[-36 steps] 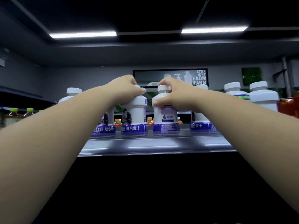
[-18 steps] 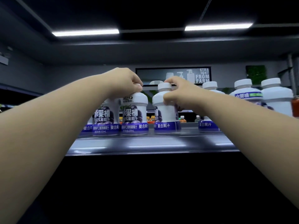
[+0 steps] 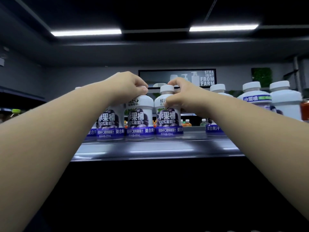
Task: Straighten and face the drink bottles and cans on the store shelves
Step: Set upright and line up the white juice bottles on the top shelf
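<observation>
A row of white grape juice bottles with purple labels stands on the top shelf [image 3: 150,149]. My left hand [image 3: 127,86] is closed over the cap of the middle bottle [image 3: 139,121], hiding the cap. My right hand [image 3: 182,96] grips the neck and shoulder of the bottle beside it [image 3: 167,123], whose white cap shows above my fingers. Both bottles stand upright with their front labels toward me. Another bottle [image 3: 108,124] to their left also faces forward, partly behind my left forearm.
More white bottles [image 3: 254,99] stand at the right end of the shelf, one [image 3: 286,101] showing a plain side. A bottle behind my right forearm [image 3: 214,128] is mostly hidden. Small orange and green bottles [image 3: 186,123] sit on a far shelf. A dark panel lies below the shelf edge.
Both held bottles have been turned so their front labels face me. My right hand has slid from the bottle's front to its neck and right side.
</observation>
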A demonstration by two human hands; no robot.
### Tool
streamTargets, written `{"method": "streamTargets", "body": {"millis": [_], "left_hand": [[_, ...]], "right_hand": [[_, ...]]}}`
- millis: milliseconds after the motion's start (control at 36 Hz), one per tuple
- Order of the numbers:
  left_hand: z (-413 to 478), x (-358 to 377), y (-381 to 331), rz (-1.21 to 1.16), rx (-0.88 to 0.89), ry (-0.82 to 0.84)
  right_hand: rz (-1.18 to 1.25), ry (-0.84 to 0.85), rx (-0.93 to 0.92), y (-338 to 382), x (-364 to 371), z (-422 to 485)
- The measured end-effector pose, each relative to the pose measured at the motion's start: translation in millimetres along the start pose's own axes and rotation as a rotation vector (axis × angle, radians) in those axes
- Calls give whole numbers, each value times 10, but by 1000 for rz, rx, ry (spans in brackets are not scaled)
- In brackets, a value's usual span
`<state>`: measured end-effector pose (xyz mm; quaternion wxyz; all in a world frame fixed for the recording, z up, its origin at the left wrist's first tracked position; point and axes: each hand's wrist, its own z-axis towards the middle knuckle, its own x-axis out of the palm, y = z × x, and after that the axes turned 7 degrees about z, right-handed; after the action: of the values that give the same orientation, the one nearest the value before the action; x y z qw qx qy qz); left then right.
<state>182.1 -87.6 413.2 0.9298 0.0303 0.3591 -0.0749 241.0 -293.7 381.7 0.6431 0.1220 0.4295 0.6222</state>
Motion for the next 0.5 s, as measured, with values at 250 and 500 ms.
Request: {"method": "streamTargets", "body": {"millis": [250, 500], "left_hand": [[-16, 50, -71, 65, -49, -39], [-74, 142, -151, 140, -164, -109]], "right_hand": [[50, -13, 19, -96, -28, -11], [49, -71, -11, -214, 99, -53]]}}
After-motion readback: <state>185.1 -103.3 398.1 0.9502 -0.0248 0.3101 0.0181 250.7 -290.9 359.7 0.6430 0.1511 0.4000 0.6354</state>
